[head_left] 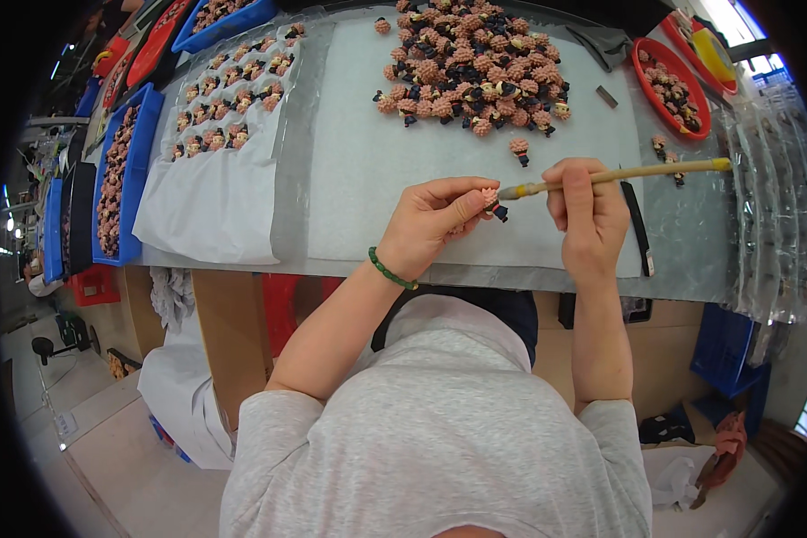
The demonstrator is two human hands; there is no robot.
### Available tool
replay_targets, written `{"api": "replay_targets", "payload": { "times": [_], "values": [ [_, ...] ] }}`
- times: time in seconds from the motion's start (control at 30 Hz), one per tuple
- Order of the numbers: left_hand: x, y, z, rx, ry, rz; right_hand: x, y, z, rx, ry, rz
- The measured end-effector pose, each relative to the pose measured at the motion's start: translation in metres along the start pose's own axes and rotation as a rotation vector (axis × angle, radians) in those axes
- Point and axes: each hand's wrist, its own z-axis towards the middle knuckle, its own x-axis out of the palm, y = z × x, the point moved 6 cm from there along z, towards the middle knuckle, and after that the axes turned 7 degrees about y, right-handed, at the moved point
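Between the thumb and fingers of my left hand (429, 224) is a small figurine (492, 204) with bumpy pink hair and a dark body. My right hand (590, 213) grips a paintbrush (641, 171) with a long wooden handle that is yellow at its end. The brush's bristle tip meets the figurine's pink hair or lies right beside it. A single figurine (519, 151) lies just beyond my hands on the white sheet (354, 161). Farther back on that sheet spreads a heap of like figurines (475, 72).
At the left, rows of figurines (215, 139) lie on white paper (211, 206), beside a blue bin (148, 134) of more. A red bowl (638, 67) of figurines stands at the back right. Near my right hand lies a thin black tool (637, 229); clear plastic trays (776, 197) sit at the right edge.
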Motion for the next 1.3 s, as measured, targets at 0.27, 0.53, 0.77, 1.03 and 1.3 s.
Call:
{"api": "replay_targets", "payload": {
  "times": [0.27,0.53,0.77,1.03,1.3],
  "values": [
    [0.002,-0.004,-0.002,0.013,-0.022,0.049,-0.027,-0.014,0.011,-0.068,-0.025,-0.286],
    [0.0,-0.002,-0.002,0.03,-0.06,0.094,-0.054,-0.022,0.028,-0.272,0.069,-1.1],
    [0.0,-0.002,0.0,0.037,-0.066,0.079,-0.057,-0.03,0.028,-0.164,0.118,-1.198],
    [0.001,-0.004,0.001,0.065,-0.037,0.029,-0.084,-0.022,-0.006,0.084,-0.102,-0.983],
    [-0.001,-0.003,0.0,0.041,-0.023,0.08,-0.032,-0.005,-0.016,0.041,-0.058,-0.467]
  ]
}}
